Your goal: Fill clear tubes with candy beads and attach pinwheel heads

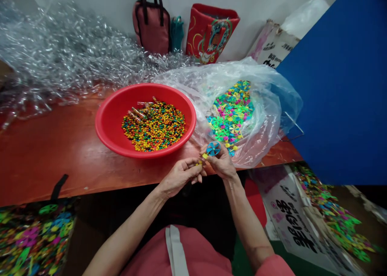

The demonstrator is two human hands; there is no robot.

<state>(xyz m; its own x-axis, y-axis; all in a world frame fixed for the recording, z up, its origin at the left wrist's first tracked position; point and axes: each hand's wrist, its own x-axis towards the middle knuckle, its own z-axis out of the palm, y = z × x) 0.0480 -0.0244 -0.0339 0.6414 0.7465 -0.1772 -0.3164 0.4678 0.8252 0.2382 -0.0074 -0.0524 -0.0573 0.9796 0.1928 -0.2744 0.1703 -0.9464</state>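
Observation:
Both hands meet at the table's front edge, in front of the red bowl (105,134). Closed around a small clear tube (199,162) with yellow candies in it is my left hand (183,173). My right hand (223,163) grips a blue pinwheel (213,148) with a yellow cap (205,156), which touches the tube's upper end. Small colourful candies (157,127) fill the bowl's middle, with several clear tubes (137,114) lying on them. To the right, an open plastic bag (266,127) holds many coloured pinwheel tops (226,115).
Clear empty tubes (75,46) are heaped at the back left of the table (36,151). A pink bag (152,28) and a red bag (210,34) stand against the wall. A blue panel (338,94) is at the right. Boxes of coloured pieces stand below at both sides.

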